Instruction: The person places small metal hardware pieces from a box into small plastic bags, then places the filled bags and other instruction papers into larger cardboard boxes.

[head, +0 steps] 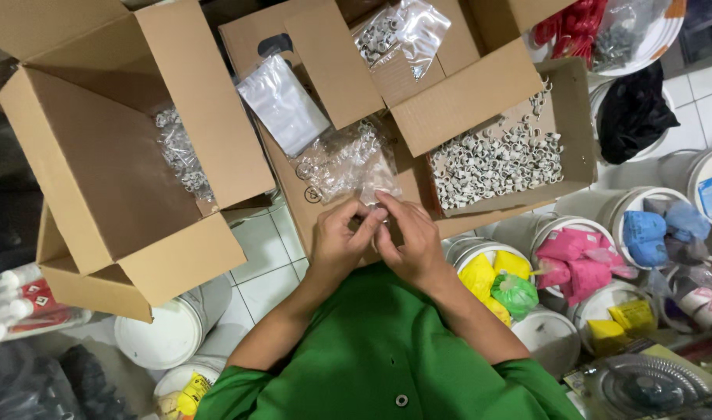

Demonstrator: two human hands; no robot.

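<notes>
My left hand [339, 237] and my right hand [409, 237] meet in front of my green shirt, fingers pinched together on a small clear plastic bag [374, 192] of small white clips. The bag's upper part shows just above my fingertips; its lower part is hidden between my hands. Just beyond them a heap of filled clear bags [342, 159] lies on a cardboard flap. To the right, a shallow cardboard tray [574, 140] holds a pile of loose white clips [496, 159].
A large open cardboard box [99, 179] on the left holds bagged clips [181, 155]. A stack of empty clear bags [282, 101] lies at centre. White buckets [169, 334] with coloured packets stand around my legs on the white tiled floor; another box sits at top centre.
</notes>
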